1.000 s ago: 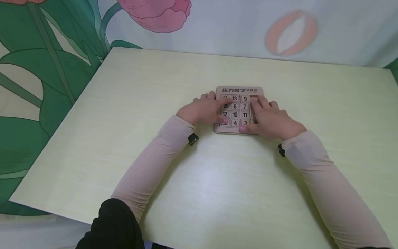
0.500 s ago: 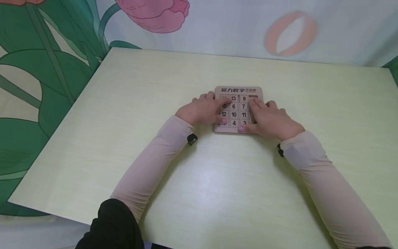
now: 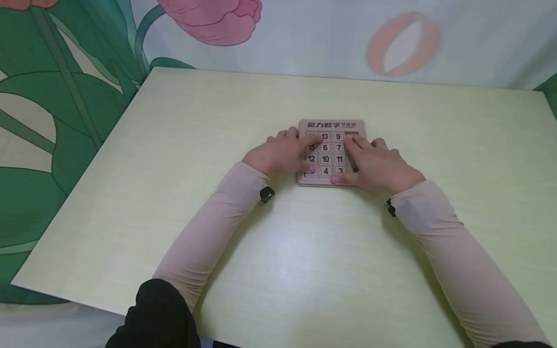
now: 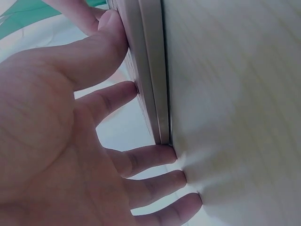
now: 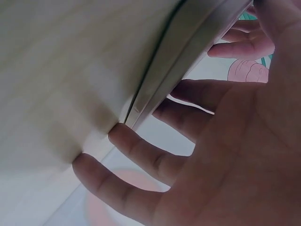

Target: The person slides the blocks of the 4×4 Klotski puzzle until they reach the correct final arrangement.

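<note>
A sliding number puzzle (image 3: 319, 181), a flat light board with numbered square tiles (image 3: 325, 159), lies on the table. My left hand (image 3: 280, 153) is at its left side, index finger on the top rows and thumb near the bottom row. In the left wrist view its other fingertips (image 4: 186, 179) touch the tabletop beside the board edge (image 4: 151, 66). From the right, my right hand (image 3: 380, 166) rests two fingertips near the 9 and 7 tiles, thumb at the lower edge. It hides most of the right column; a brown slot (image 3: 351, 133) shows at top right.
The pale table (image 3: 261, 251) extends around the puzzle on all sides. Behind it hangs a cloth backdrop (image 3: 304, 38) printed with flowers and leaves. Black devices (image 3: 267, 194) are strapped at both wrists.
My right index and middle fingertips have drawn together and shifted slightly left. More of the brown slot at the top right shows. My left hand keeps its place on the board.
</note>
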Action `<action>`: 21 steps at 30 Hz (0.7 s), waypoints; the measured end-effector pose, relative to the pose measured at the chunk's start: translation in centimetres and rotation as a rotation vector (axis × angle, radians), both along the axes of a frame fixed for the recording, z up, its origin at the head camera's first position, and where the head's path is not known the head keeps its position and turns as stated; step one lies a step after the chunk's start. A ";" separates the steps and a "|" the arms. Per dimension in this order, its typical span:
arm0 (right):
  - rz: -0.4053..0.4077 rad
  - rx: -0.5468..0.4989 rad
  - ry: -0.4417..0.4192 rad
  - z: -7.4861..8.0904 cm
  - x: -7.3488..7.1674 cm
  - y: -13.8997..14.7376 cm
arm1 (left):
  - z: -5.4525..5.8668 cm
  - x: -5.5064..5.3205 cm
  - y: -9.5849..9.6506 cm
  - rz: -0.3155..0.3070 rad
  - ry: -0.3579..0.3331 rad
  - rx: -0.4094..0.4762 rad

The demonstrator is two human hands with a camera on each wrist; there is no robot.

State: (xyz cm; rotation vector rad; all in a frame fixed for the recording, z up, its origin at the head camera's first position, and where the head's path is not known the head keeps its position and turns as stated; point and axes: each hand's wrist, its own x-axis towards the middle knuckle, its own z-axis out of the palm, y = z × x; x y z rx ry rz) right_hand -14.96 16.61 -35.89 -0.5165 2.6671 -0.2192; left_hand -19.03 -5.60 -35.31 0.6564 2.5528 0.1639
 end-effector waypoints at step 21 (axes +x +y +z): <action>-0.098 -0.106 0.006 -0.2 0.3 -0.5 | -0.1 -0.1 0.1 -0.001 0.008 0.001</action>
